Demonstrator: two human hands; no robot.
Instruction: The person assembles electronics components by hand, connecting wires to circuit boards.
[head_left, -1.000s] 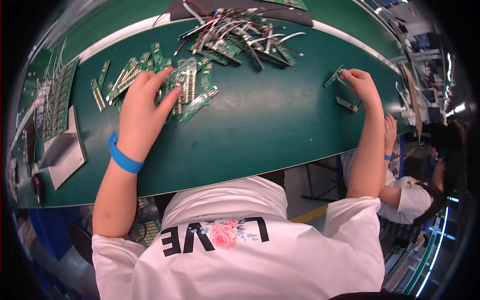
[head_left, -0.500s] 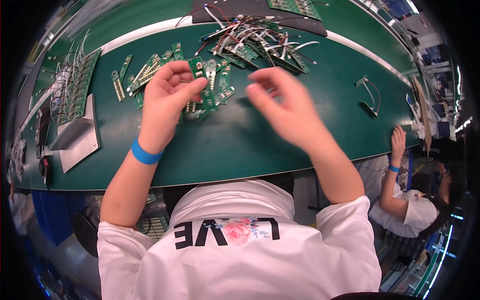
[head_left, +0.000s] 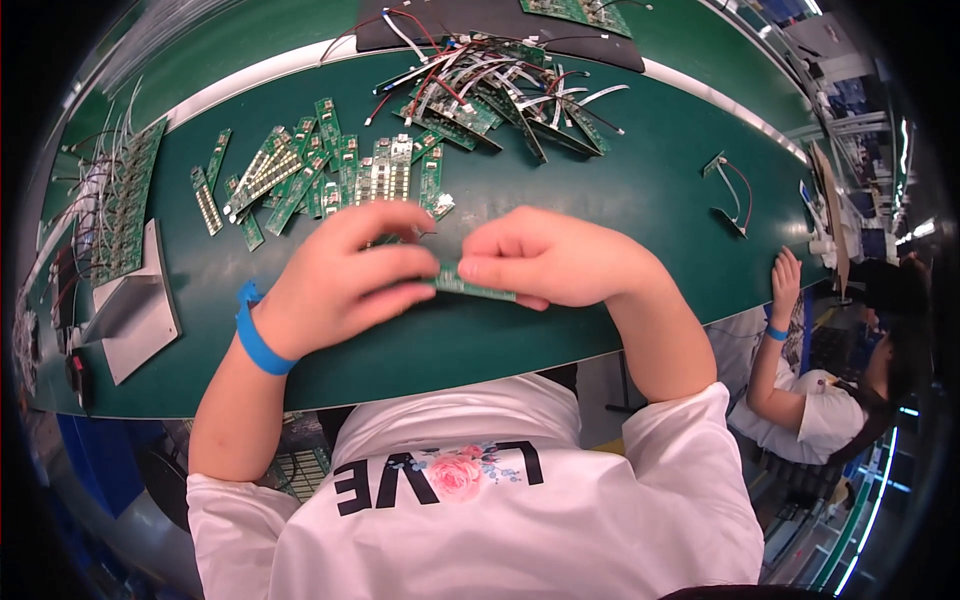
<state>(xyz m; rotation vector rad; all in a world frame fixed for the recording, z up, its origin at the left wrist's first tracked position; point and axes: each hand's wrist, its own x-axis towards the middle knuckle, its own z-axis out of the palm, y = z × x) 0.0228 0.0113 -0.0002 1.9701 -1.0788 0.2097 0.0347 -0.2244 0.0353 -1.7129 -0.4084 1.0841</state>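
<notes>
A narrow green circuit board strip (head_left: pixel 478 288) lies crosswise in front of me, just above the table. My right hand (head_left: pixel 560 258) is closed on it, thumb on the near face and fingers behind. At the strip's left end is my left hand (head_left: pixel 350 272), thumb and fingers apart and slightly blurred; whether its fingertips touch the strip is unclear. A blue band (head_left: pixel 262 335) circles my left wrist. Just beyond my left hand lies a loose group of similar strips (head_left: pixel 385 170), several with rows of pale components.
Wired boards are heaped (head_left: pixel 500 100) at the far middle. At left stand a larger board panel (head_left: pixel 132 215) and a bent metal plate (head_left: pixel 150 310). Two small boards joined by wires (head_left: pixel 738 195) lie at right. A co-worker's hand (head_left: pixel 787 272) rests at the table's right edge.
The strip was upright in my left hand; it now lies crosswise in my right. Both hands have come nearer me and closer together. The view has shifted slightly.
</notes>
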